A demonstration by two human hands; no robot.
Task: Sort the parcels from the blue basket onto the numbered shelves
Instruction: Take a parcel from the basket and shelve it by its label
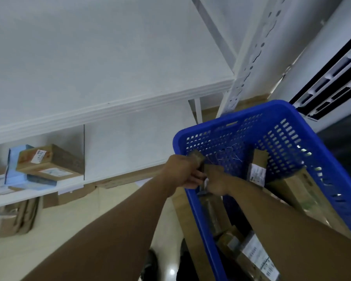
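Note:
The blue basket stands at the right with several cardboard parcels inside. Both hands meet at its left rim. My left hand and my right hand are each closed on a small brown parcel, held at the rim; most of it is hidden by the fingers. More parcels lie deeper in the basket, one with a white label. The white shelves fill the left and upper view. No shelf numbers can be read.
On the lower shelf at the left lie a brown box and a light blue parcel. Flat cardboard leans below it on the floor. A perforated shelf post stands by the basket. Black shoes show at the bottom.

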